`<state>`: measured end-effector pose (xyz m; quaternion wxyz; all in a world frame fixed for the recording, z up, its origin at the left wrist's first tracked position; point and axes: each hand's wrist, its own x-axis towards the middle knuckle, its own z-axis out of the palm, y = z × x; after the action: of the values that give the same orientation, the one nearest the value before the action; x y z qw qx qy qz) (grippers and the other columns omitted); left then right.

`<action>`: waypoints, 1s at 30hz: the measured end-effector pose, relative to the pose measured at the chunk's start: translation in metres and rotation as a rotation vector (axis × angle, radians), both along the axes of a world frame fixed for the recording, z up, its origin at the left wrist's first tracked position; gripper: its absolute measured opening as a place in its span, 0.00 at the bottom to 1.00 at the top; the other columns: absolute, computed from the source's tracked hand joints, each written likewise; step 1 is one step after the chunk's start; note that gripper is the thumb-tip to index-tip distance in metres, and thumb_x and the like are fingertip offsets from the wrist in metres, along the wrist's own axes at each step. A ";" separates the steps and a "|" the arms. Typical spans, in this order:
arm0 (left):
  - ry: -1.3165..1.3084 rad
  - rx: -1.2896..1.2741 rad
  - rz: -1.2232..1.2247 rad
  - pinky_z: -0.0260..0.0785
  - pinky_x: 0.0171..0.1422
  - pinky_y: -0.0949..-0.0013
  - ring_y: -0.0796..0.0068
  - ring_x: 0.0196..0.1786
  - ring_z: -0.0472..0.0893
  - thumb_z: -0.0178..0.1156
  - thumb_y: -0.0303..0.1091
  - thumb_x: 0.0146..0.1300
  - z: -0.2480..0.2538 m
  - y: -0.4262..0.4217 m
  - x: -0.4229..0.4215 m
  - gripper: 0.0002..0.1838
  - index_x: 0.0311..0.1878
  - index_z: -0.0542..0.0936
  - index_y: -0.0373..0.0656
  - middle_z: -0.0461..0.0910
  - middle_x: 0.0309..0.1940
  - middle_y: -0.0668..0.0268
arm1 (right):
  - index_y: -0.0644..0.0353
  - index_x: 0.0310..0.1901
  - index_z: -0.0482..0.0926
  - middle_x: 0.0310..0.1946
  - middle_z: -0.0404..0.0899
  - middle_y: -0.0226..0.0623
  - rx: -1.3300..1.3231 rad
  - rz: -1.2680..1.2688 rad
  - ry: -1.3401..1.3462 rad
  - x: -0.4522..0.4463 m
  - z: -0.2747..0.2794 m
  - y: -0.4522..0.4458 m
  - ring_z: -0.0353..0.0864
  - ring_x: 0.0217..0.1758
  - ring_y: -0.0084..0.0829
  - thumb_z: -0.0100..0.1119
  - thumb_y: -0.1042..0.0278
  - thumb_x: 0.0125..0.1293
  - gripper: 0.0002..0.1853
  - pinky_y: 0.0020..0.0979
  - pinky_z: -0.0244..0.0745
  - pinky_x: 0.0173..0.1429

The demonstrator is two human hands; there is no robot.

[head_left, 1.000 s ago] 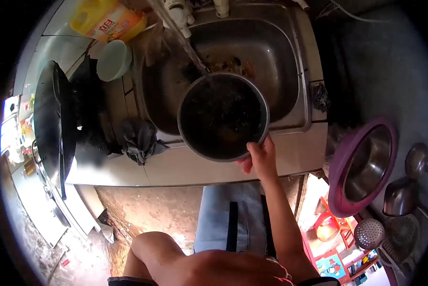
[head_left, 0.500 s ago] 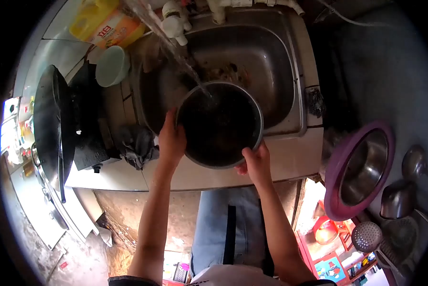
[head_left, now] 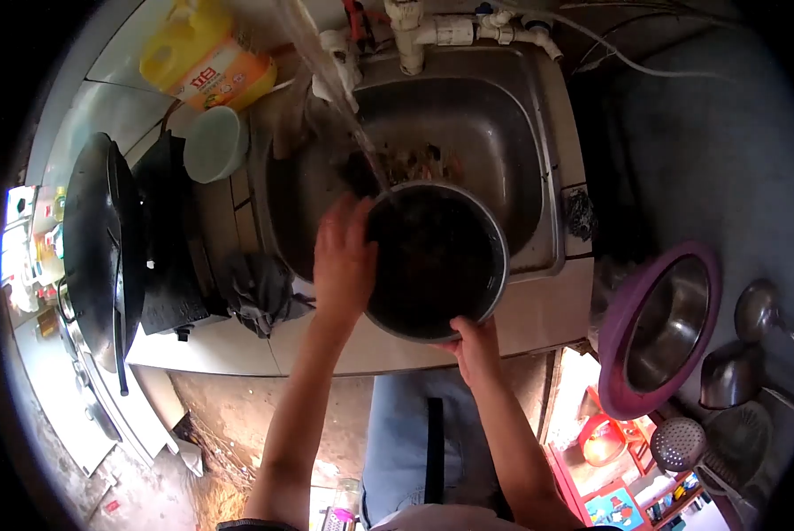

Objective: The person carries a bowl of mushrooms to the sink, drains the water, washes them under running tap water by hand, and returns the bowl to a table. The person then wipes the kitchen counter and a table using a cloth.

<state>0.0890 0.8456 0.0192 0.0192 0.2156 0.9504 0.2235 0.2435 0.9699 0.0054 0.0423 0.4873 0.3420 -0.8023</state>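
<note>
Dark metal forms the round pot (head_left: 496,281), which is held over the front edge of the sink (head_left: 503,146); whether any of its weight is borne by that edge cannot be told. Its inside is too dark for the contents to be made out.

By the right hand (head_left: 478,345), the pot is gripped at the rim on the side away from the sink, with the thumb laid on top and the other fingers mostly hidden beneath. Against the pot's left side the left hand (head_left: 344,252) is placed, back upward, its fingers nearly straight and pointed toward the sink; whether the rim is pinched by them cannot be told.

Into the pot a stream of water (head_left: 361,134) is received from above the sink's back left corner. On the sink floor, beyond the pot, small scraps (head_left: 423,163) are scattered. Behind the sink, white pipes (head_left: 454,32) are fitted.

To the left of the sink are seen a pale green bowl (head_left: 215,144), a yellow jug (head_left: 207,64) farther back, a crumpled dark cloth (head_left: 257,288) nearer the front and, farthest out, a black wok (head_left: 96,265). To its right, a purple-rimmed basin (head_left: 616,354) is seen tilted, with metal ladles (head_left: 756,310) beyond.
</note>
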 end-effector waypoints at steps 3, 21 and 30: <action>0.106 -0.289 -0.262 0.48 0.69 0.56 0.62 0.68 0.56 0.58 0.35 0.50 0.000 0.022 -0.004 0.30 0.60 0.66 0.47 0.55 0.66 0.60 | 0.61 0.60 0.55 0.53 0.66 0.47 0.132 -0.021 -0.041 -0.004 0.011 0.000 0.74 0.49 0.44 0.48 0.80 0.51 0.31 0.43 0.82 0.39; -0.181 0.194 -0.445 0.36 0.70 0.47 0.51 0.71 0.44 0.50 0.41 0.60 -0.015 0.071 0.014 0.36 0.69 0.48 0.44 0.41 0.70 0.54 | 0.57 0.62 0.55 0.54 0.66 0.42 0.316 -0.125 -0.033 -0.014 0.066 0.026 0.74 0.50 0.39 0.48 0.81 0.49 0.34 0.37 0.83 0.37; -0.295 0.466 -0.424 0.40 0.70 0.53 0.49 0.68 0.50 0.46 0.40 0.62 -0.028 0.102 0.021 0.33 0.68 0.50 0.43 0.45 0.68 0.52 | 0.53 0.62 0.56 0.53 0.66 0.42 0.475 -0.192 -0.043 -0.008 0.077 0.042 0.74 0.50 0.38 0.47 0.81 0.49 0.35 0.37 0.83 0.38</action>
<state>0.1103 0.9479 -0.0092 0.1525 0.3723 0.7949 0.4542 0.2355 1.0123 0.0826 -0.1427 0.5308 0.4720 -0.6893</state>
